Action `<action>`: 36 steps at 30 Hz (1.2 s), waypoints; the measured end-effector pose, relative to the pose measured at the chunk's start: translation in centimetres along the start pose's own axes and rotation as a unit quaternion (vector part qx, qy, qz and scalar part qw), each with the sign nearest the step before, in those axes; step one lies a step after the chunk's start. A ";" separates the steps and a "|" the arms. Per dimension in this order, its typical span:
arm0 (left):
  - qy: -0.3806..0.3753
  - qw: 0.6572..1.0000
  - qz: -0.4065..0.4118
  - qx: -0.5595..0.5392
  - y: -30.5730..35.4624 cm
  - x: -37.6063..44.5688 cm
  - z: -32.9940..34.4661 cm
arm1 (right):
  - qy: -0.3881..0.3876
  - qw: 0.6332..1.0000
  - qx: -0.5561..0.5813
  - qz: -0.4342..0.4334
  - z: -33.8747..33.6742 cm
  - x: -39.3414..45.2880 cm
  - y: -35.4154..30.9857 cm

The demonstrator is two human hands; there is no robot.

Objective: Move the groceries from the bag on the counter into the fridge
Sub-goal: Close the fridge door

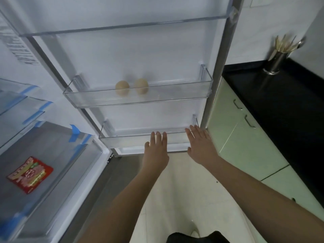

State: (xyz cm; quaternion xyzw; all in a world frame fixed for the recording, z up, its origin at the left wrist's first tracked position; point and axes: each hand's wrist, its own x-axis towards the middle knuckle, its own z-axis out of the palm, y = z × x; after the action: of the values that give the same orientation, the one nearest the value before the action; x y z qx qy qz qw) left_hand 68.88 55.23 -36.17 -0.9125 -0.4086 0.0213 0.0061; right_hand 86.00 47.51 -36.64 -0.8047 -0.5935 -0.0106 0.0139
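The fridge door [133, 55] stands open in front of me. Two pale eggs [131, 87] sit side by side in its middle clear door bin [175, 95]. My left hand [156, 149] is flat with fingers apart against the front of the lowest door bin [119, 140]. My right hand [199, 144] is spread open at that bin's right end, near the door edge. Neither hand holds anything. A red food packet [29, 174] lies in the clear fridge drawer [57, 155] at lower left. No bag is in view.
A black counter [280, 106] runs along the right, with a steel cup of utensils [275, 62] at its back. Green cabinet doors [245, 137] with metal handles stand below it. Blue tape strips mark the drawer edges. Pale tiled floor lies between fridge and cabinets.
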 end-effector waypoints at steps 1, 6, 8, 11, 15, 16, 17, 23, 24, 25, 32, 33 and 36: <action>-0.001 1.000 0.004 0.001 -0.3 -0.4 0.2 | -0.011 1.000 -0.006 0.000 -0.1 -0.5 -0.4; 0.016 1.000 0.015 -0.017 -1.0 -2.1 1.0 | -0.013 0.999 -0.027 0.037 0.6 -2.8 -2.4; 0.027 0.999 0.021 -0.024 -1.4 -2.8 1.4 | -0.004 0.999 -0.013 0.040 0.6 -3.6 -3.2; 0.032 0.998 0.033 -0.029 -2.3 -4.2 2.0 | 0.001 0.999 -0.005 0.036 0.7 -5.3 -4.4; 0.036 0.998 0.039 -0.033 -3.4 -6.0 2.6 | -0.006 0.999 -0.030 0.030 0.3 -7.5 -5.9; 0.034 0.998 0.045 -0.036 -3.8 -6.3 2.7 | -0.012 0.999 -0.040 0.023 0.3 -7.9 -6.1; 0.034 0.997 0.054 -0.038 -4.2 -6.6 2.9 | -0.016 0.999 -0.046 0.017 0.3 -8.2 -6.3; 0.049 0.990 0.043 -0.126 -5.5 -7.9 2.7 | -0.026 0.998 -0.063 0.000 0.4 -9.7 -7.3; 0.056 0.987 0.033 -0.145 -5.5 -8.3 2.7 | -0.025 0.998 -0.061 -0.005 0.4 -10.1 -7.6; 0.065 0.984 0.025 -0.166 -5.3 -8.9 2.6 | -0.017 0.998 -0.055 -0.012 0.6 -10.5 -7.9; 0.052 0.971 -0.072 -0.220 -3.0 -10.6 0.5 | 0.064 0.989 -0.010 -0.132 1.4 -15.1 -8.0; 0.048 0.970 -0.075 -0.225 -2.6 -10.9 0.2 | 0.069 0.986 0.017 -0.149 1.2 -15.6 -7.9; 0.068 0.963 -0.073 -0.249 -0.9 -13.1 0.0 | 0.094 0.971 0.097 -0.196 0.5 -17.4 -6.4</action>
State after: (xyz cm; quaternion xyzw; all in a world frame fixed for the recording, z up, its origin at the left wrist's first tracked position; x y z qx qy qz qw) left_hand 59.54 46.08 -35.75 -0.8520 -0.4652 -0.1439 -0.1924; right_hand 74.78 32.83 -37.70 -0.6627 -0.7340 -0.0316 0.1452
